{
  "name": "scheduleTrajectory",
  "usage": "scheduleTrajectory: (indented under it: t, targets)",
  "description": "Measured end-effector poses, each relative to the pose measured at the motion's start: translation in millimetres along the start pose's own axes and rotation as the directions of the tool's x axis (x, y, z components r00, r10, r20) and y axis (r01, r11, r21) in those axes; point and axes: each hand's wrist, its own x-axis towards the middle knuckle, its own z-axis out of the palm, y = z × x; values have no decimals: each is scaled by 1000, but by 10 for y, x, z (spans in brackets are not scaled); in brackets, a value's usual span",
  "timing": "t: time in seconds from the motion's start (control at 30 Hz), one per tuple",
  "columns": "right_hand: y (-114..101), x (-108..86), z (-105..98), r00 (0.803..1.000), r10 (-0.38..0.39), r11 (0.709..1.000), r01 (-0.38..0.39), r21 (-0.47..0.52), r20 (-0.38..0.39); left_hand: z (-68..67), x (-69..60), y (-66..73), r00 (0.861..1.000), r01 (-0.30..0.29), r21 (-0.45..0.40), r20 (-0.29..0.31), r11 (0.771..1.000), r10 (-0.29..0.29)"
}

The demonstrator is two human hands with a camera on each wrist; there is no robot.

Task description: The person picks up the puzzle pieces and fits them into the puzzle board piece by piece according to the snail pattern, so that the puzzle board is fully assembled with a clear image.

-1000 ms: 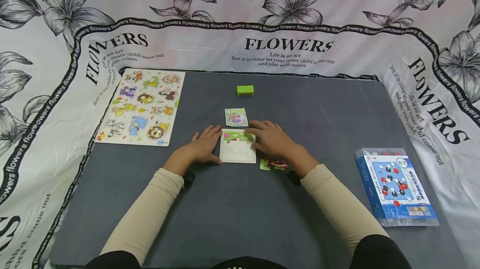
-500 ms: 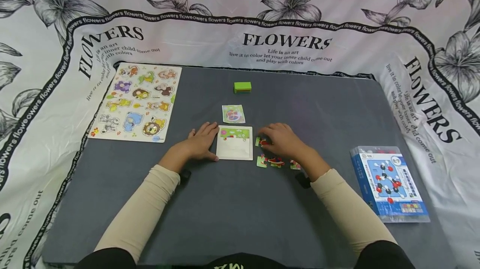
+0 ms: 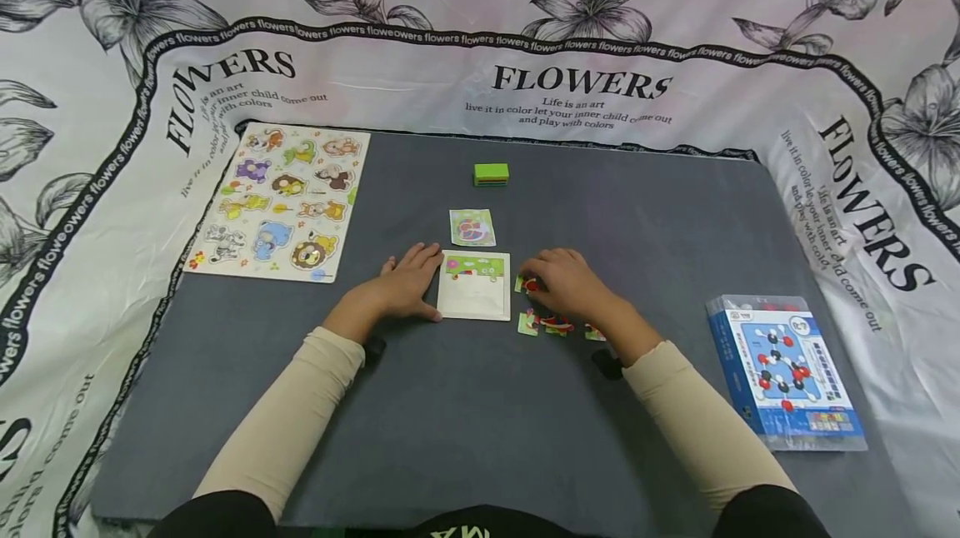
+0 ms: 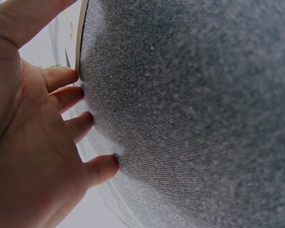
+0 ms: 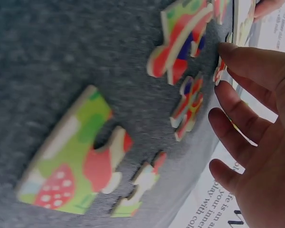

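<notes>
A square white puzzle tray (image 3: 474, 302) lies mid-table, with joined green puzzle pieces (image 3: 480, 268) along its far edge. Against its left side rests my left hand (image 3: 401, 284), fingers spread and fairly straight. In the left wrist view the thumb and a fingertip meet the tray's edge (image 4: 80, 38). To the right of the tray, my right hand (image 3: 567, 281) pinches a small red puzzle piece (image 5: 220, 70) between thumb and index finger, low at the table. More loose puzzle pieces lie near it, including a green one with a strawberry (image 5: 71, 164) and a red-and-blue one (image 5: 180, 45).
Beyond the tray lies a small picture card (image 3: 472, 228), and farther back a green block-like stack (image 3: 491, 175). An animal puzzle board (image 3: 277, 205) occupies the far left. At right sits a blue boxed molecule set (image 3: 787, 371). Floral cloth (image 3: 420, 88) surrounds the grey table.
My right hand has moved right, from over the tray's far right corner to a loose puzzle piece beside it. My left hand stays at the tray's left edge.
</notes>
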Motion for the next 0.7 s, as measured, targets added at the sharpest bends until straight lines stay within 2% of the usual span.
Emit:
scheduleTrajectory:
  t: [0.13,0.27,0.43,0.7]
  targets:
    - [-32,68,-16,1000,-4,1000,4,-5,-16,6,12,-21,1000,9,-9,5,1000,-9]
    - [-104,155,-20,997,-64,998,64,-1,-50,16,40,-19,1000,21,-3,17,1000,-21]
    - [-292,318,30,990,-127,992,127,-11,-66,12,53,-6,999,32,15,28,999,-32]
    - [-592,580,149,984,-163,986,160,-41,-67,-2,37,-25,999,40,22,22,999,-41]
